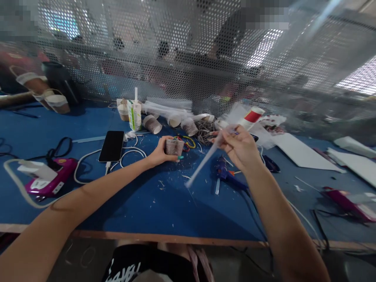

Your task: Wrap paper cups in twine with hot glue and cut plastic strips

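Note:
My left hand [161,152] is wrapped round a small brown cup [175,147] with a rough, twine-like surface, held just above the blue table. Between the fingers of my right hand [240,147] is a thin, translucent white strip [202,164], its free end hanging down to the left, blurred by motion. Below that hand lies a dark blue glue gun [227,174] with a clear glue stick [217,186] near it. Red and yellow loops [189,141] show behind the cup. A tangle of brown twine [204,131] lies between my hands, farther back.
Several similar cups [152,124] lie at the back beside a drink carton [134,114] with a straw. A phone [111,146] is plugged into a white cable on the left. Purple power strips [51,178] sit at both sides. A perforated metal screen [182,58] stands behind.

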Demonstrator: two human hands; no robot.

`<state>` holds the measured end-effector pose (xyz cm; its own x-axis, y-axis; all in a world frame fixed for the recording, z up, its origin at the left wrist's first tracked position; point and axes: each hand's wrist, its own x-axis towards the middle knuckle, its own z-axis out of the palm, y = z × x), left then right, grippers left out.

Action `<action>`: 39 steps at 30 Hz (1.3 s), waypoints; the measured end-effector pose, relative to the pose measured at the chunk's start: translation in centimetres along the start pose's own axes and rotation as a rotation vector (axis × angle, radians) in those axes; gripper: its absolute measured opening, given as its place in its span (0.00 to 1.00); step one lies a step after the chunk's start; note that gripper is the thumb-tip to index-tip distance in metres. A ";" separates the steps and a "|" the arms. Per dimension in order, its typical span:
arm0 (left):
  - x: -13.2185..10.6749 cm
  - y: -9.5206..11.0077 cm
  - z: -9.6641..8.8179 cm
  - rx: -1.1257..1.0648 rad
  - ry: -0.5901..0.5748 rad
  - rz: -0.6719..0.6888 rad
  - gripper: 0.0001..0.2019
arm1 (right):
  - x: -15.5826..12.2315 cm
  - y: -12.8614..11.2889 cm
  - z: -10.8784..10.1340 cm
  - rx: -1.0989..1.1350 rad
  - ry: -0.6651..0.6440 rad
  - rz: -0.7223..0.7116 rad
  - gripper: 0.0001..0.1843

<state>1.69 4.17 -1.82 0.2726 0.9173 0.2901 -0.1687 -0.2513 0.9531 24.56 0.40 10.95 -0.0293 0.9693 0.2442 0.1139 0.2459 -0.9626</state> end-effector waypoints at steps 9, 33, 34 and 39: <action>-0.8 1.8 0.9 -0.182 -0.130 -0.178 0.36 | -0.5 -2.2 -0.8 -0.172 -0.193 0.055 0.14; -0.8 1.6 0.2 0.209 0.008 0.082 0.27 | -2.8 1.5 2.6 -0.544 -0.376 0.123 0.20; -0.8 1.6 0.2 0.216 0.004 0.084 0.26 | -2.8 1.7 2.5 -0.543 -0.361 0.111 0.20; -0.8 1.4 0.1 0.265 0.004 0.099 0.27 | -2.5 1.3 2.1 -0.642 -0.209 -0.168 0.18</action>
<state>1.30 3.09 -0.69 0.2633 0.8853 0.3833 0.0591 -0.4114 0.9095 22.70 -1.71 8.86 -0.2815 0.9136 0.2936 0.6539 0.4065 -0.6381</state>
